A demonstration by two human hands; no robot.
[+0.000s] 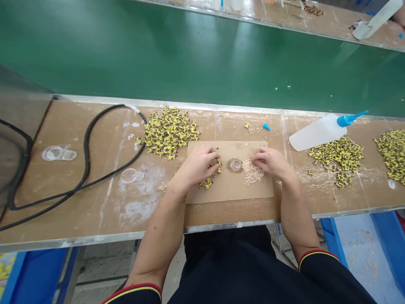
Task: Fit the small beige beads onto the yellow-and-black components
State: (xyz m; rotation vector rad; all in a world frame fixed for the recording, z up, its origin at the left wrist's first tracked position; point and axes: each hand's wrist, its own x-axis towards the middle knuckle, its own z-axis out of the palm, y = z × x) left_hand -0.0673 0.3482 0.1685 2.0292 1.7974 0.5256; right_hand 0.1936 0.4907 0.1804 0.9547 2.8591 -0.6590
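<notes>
Beside the cup (235, 165), left hand (198, 164) touches yellow pieces (207, 183), right hand (272, 162) pale bits (252, 173); each grip's closure is unclear; light pinching suits.

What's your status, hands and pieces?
Left hand at yellow pieces. Right hand at beige bits. Small clear cup between them.

No readable text, number, brand or sign is showing on the bottle (319, 131), the cardboard (228, 192) or the counter (76, 219); at this distance, tiny print may be escaping view.
</notes>
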